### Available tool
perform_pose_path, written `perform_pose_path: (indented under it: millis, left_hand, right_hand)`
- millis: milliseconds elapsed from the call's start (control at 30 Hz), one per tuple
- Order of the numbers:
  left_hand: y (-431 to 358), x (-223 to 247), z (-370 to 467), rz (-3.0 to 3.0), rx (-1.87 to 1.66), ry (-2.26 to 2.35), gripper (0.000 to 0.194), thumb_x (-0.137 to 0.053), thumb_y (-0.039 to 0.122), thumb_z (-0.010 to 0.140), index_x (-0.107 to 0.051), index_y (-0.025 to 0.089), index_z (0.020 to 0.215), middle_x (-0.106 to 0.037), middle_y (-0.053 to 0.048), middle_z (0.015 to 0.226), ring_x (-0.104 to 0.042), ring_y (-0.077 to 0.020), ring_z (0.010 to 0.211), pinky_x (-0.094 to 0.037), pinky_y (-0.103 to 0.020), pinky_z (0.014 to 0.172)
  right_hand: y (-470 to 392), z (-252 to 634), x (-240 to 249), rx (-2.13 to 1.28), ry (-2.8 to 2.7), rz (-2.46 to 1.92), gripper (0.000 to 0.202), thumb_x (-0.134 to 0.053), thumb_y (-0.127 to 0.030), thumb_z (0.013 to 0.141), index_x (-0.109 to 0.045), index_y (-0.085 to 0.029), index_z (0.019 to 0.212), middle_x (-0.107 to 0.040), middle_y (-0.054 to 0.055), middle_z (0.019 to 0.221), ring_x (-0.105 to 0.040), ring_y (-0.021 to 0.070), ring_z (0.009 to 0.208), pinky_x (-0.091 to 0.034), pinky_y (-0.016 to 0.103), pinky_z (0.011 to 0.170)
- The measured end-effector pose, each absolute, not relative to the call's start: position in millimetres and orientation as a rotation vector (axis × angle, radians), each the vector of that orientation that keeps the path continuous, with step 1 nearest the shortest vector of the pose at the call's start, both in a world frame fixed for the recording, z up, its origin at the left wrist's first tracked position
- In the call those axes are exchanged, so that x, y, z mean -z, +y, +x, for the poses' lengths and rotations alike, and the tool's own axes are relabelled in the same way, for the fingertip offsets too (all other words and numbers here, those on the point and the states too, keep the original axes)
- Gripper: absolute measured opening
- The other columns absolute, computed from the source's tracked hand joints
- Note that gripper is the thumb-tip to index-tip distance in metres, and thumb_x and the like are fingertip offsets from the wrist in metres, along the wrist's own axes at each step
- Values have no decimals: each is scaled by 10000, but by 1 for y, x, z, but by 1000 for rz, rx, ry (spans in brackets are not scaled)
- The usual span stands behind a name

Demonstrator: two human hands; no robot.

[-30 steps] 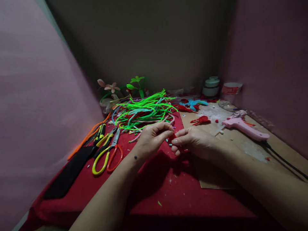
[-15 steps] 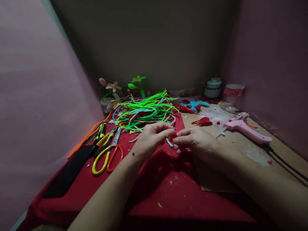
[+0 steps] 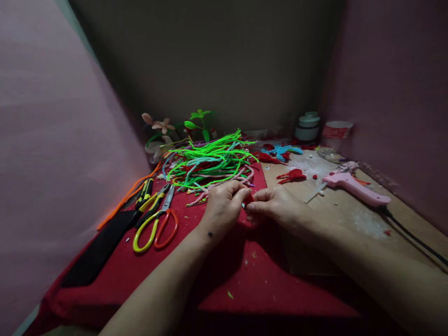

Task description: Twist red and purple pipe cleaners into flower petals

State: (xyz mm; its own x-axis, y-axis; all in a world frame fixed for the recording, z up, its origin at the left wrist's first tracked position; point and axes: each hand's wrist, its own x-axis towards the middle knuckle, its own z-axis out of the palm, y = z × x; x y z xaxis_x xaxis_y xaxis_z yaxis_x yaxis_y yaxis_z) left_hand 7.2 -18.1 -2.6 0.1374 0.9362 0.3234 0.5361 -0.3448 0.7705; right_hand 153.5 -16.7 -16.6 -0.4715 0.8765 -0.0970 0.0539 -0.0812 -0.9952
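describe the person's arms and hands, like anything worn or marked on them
The left forearm and right forearm are bare, with no sleeve in view. The left hand and right hand wear no gloves, and no watch or bracelet shows. A small, round, dark spot sits just behind the left hand; I cannot tell whether it is a mark or something stuck on.

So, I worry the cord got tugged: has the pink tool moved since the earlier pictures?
No: the pink corded tool lies where it did on the brown board, right of the red fuzzy piece.
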Motion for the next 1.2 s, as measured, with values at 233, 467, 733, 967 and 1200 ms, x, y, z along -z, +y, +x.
perform_pose_path:
  millis: [233,467,733,967,1200]
  left_hand:
    - [-12,1,4,1793,-1003,1315,180,-569,262,727,-590,139,598,-530,29,540,-447,-70,494,-373,-192,508]
    - [-13,1,4,1731,-1235,1174,193,-514,260,795,-598,178,948,-531,26,666,-469,-70,553,-400,-193,549]
    - [-18,12,5,2547,-1154,1086,278,-481,87,794,-569,192,1036,-534,-55,918,-522,-138,860,-446,-261,749]
    - [-7,24,3,2864,-1337,865,145,-518,106,807,-601,171,907,-558,-38,859,-531,-103,795,-451,-213,688]
    - [-6,19,-9,2768,-1163,887,217,-495,151,831,-639,234,970,-575,-14,811,-537,-79,688,-430,-181,607]
  right_hand:
    - [-16,158,20,-1934,-1323,-893,149,-624,-270,701,-574,-133,675,-684,69,669,-617,134,545,-457,260,579]
    - [-11,158,15,-1930,-1006,-916,42,-587,-178,704,-591,-136,707,-676,62,623,-623,152,531,-478,282,575]
    - [0,157,28,-1824,-698,-752,38,-607,-100,614,-635,-124,622,-619,2,559,-550,94,519,-411,207,518]
    - [-2,155,26,-1858,-651,-759,80,-609,-102,603,-596,-125,527,-538,-10,495,-446,73,457,-330,225,476]
    - [-5,157,24,-1782,-912,-784,101,-627,-109,544,-553,-133,479,-476,-22,469,-411,74,469,-272,232,469]
